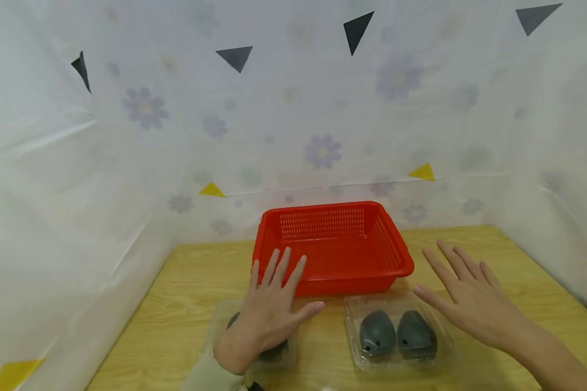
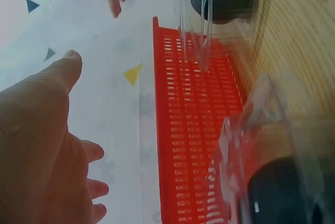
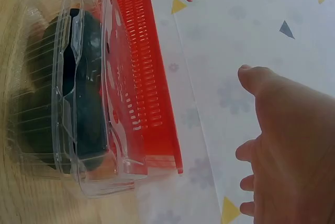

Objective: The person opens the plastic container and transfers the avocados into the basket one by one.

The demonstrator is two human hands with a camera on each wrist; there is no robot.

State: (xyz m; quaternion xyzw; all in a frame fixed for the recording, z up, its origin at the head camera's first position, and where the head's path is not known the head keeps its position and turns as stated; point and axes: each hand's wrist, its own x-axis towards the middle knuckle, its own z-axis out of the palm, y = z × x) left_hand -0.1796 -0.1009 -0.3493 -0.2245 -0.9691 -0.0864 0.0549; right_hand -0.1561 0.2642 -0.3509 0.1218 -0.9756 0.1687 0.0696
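My left hand [image 1: 266,317], fingers straight and spread, hovers palm down over a clear plastic clamshell box [image 1: 217,326] and holds nothing. That box has dark rounded contents, mostly hidden by the hand in the head view. To the right, a second clear clamshell box [image 1: 367,302] contains two dark grey-green, pear-shaped objects [image 1: 378,334] with small black dots. Beside and above this box is my right hand [image 1: 474,304], also spread and holding nothing. In both wrist views the hands appear raised, apart from the boxes. Behind the boxes stands a red plastic basket [image 1: 342,286].
The boxes and basket share a light wood-grain table [image 1: 176,293]. A white flowered sheet [image 1: 274,108] hangs behind the table and along both sides, with black, grey and yellow triangles stuck on it.
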